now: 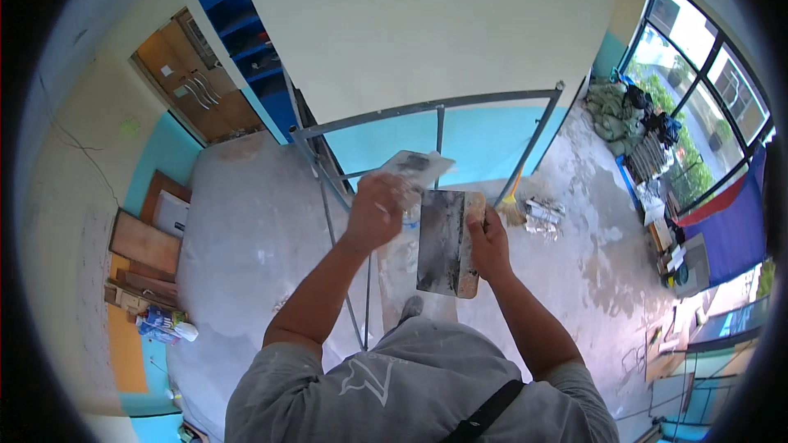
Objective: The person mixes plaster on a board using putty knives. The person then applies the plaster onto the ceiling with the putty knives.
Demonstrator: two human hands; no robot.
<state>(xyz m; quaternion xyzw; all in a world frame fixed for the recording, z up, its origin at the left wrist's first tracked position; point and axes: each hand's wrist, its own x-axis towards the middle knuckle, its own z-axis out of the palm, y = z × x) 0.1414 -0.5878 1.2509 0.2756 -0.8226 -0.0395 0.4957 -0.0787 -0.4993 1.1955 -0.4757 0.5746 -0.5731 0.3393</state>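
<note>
My left hand [376,209] is closed around the handle of a flat putty blade [417,166], whose grey-smeared blade points up and to the right. My right hand [487,242] grips the edge of a rectangular plaster trowel [443,239], a dark, smeared metal plate on a wooden backing. The putty blade's lower end sits just above the trowel's top edge. Both hands are held out in front of my chest, high above the floor.
A grey metal scaffold frame [427,108] runs below me along a cream and turquoise wall. A broom [510,207] lies on the dusty concrete floor. Wooden boards [144,246] are stacked at left, sacks and clutter [628,119] under a large window at right.
</note>
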